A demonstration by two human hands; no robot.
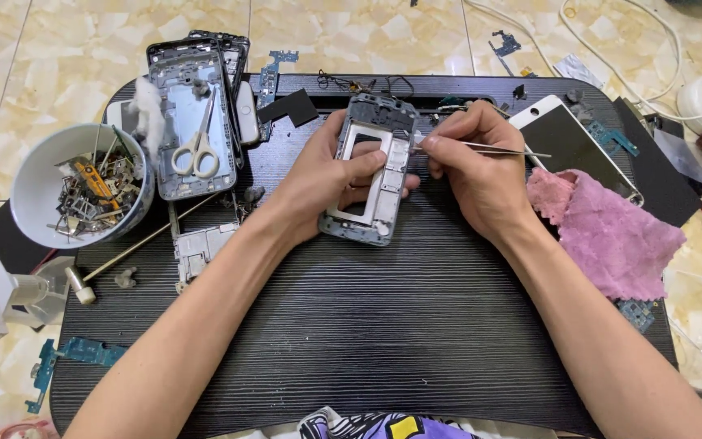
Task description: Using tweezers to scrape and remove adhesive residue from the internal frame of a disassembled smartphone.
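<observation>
left hand point(322, 183) grips the phone mid-frame point(371, 171), thumb across its face, frame lying tilted near the back centre of the table. right hand point(473, 175) pinches tweezers point(489, 148), tips touching the frame's upper right edge.

surface: dark ribbed tabletop point(383, 325) with rounded corners, standing on a cream marble-pattern tile floor point(83, 41). back left of the table: stack of phone frames with white-handled scissors point(197, 150) on top. white bowl point(42, 191) full of small metal parts overhangs the left edge. right: pink cloth point(603, 236) partly over a white-fronted phone screen point(570, 142). white cables point(635, 57) run over the floor at top right; loose circuit boards lie on the tiles.
</observation>
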